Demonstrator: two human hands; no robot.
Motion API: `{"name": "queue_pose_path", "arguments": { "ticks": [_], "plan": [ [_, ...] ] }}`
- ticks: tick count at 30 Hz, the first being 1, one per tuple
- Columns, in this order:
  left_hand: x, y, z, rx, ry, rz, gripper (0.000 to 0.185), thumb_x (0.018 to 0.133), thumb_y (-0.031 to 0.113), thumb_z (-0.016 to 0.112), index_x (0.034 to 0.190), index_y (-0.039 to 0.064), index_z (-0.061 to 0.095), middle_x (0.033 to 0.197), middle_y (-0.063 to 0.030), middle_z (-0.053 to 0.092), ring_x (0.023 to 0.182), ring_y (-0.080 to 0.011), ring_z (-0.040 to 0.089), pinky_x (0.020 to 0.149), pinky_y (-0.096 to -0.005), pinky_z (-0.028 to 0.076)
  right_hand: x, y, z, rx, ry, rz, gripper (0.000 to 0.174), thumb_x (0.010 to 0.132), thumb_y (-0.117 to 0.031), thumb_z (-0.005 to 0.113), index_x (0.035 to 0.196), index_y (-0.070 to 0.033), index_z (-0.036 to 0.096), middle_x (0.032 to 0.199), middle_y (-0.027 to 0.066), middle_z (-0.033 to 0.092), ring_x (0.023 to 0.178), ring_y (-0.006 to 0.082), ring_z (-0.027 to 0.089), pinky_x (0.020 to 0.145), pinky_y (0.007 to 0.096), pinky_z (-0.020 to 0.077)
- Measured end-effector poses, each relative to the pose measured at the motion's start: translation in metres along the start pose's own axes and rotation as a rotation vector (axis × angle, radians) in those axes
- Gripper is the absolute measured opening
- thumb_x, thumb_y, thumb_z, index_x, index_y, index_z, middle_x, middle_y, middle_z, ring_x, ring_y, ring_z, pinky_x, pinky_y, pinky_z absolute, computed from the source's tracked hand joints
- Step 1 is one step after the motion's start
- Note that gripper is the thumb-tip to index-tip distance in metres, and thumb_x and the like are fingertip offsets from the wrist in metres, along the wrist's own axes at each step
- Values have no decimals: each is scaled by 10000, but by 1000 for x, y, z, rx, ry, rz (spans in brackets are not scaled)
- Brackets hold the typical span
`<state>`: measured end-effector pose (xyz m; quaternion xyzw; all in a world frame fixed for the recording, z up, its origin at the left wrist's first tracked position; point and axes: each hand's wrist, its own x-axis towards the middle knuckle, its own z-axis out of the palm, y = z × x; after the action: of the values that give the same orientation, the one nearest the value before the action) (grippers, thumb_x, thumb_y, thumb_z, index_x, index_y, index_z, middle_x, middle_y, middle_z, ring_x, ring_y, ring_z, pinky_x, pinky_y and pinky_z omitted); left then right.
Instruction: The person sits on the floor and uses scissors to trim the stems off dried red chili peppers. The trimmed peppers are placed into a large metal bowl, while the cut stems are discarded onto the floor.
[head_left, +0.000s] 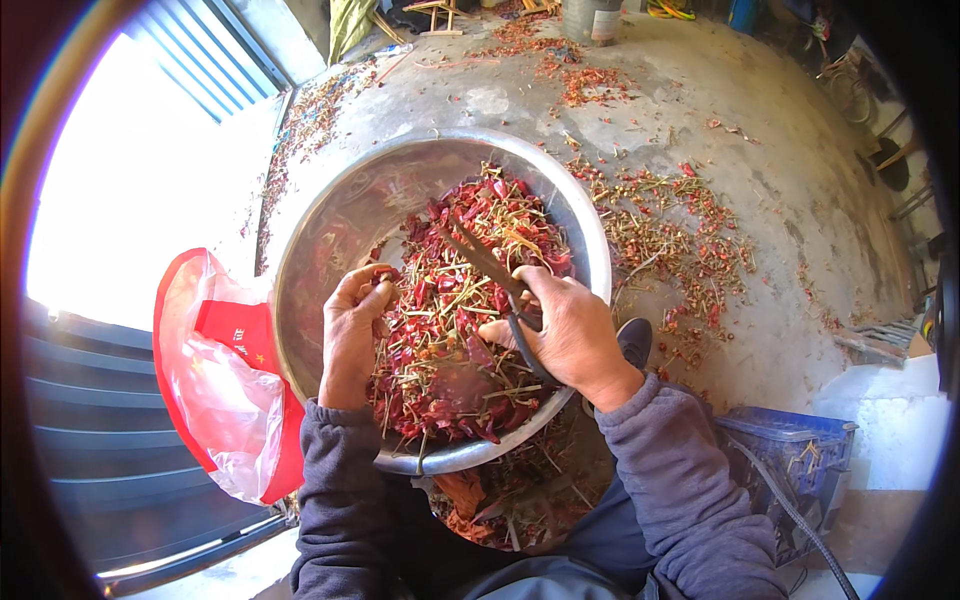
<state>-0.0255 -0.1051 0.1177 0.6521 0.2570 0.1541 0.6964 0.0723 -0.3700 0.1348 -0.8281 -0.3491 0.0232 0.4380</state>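
Note:
A wide metal basin (322, 225) stands before me, heaped with dried red chili peppers (450, 382) and their pale stems. Over the basin's left part, my left hand (357, 330) pinches a small dried chili (386, 279) between thumb and forefinger. My right hand (574, 330) grips a pair of dark scissors (484, 259) by the handles, above the right side of the heap. The scissor blades point up and to the left and stand apart. They do not touch the chili in my left hand.
Left of the basin is a red bag with a clear plastic lining (247, 397). Chili stems and scraps (675, 232) litter the concrete floor on the right. A blue plastic crate (795, 442) sits by my right arm, and a metal bucket (589, 21) stands at the back.

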Motion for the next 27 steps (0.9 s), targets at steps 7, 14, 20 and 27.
{"name": "queue_pose_path", "arguments": {
  "ticks": [7, 14, 20, 27],
  "plan": [
    [-11, -4, 10, -25, 4, -34, 194, 1002, 90, 657, 1192, 57, 679, 911, 13, 662, 587, -8, 484, 496, -164, 373, -3, -10, 3, -79, -54, -73, 663, 800, -590, 783, 1140, -45, 620, 854, 162, 693, 801, 374, 699, 686, 467, 553],
    [-12, -4, 13, -80, -55, -43, 241, 1011, 55, 618, 1249, 18, 629, 970, -40, 697, 626, -32, 550, 511, -166, 419, -6, -13, 12, -113, -160, -82, 656, 801, -604, 779, 1099, -39, 632, 875, 178, 658, 766, 374, 708, 659, 466, 567],
    [-15, -5, 26, -52, -27, 6, 308, 988, 39, 626, 1291, -17, 615, 958, -34, 696, 642, -31, 551, 529, -169, 430, -7, -17, 22, -157, -146, -19, 594, 843, -560, 755, 1128, -49, 649, 849, 169, 661, 725, 365, 697, 625, 464, 559],
    [-17, 1, 25, -47, -42, -12, 316, 999, 75, 619, 1304, -11, 623, 895, -22, 690, 612, -24, 518, 527, -171, 385, -5, -17, 23, -131, -114, -35, 591, 862, -573, 733, 1068, -25, 647, 839, 195, 671, 723, 393, 707, 630, 478, 571]
  ]
}}
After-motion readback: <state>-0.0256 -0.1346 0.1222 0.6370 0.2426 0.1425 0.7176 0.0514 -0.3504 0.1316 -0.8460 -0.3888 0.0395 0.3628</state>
